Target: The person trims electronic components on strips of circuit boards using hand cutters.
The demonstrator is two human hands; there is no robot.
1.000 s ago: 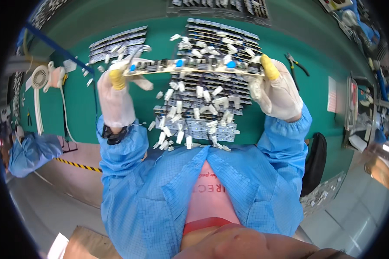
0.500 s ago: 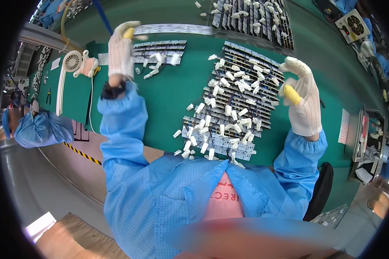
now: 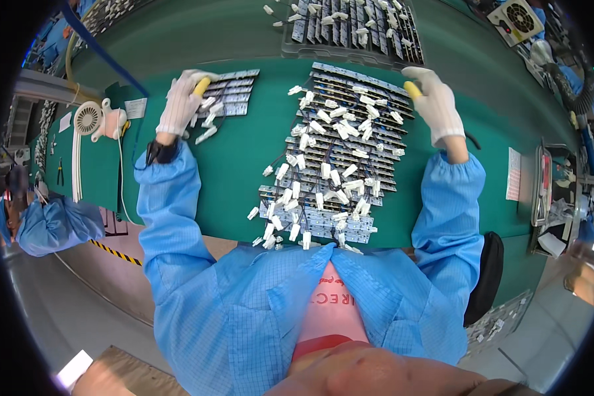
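Reaching left hand (image 3: 181,102) flat on small board stack (image 3: 230,92) | right hand (image 3: 437,105) spread on large board stack (image 3: 340,152)

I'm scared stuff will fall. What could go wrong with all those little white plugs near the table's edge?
The near end of the big pile of strips reaches the green table edge, so white plugs there might drop off. Its thin wires look tangled; the right hand lifting one strip could drag others. The left hand might knock loose plugs off the small stack.
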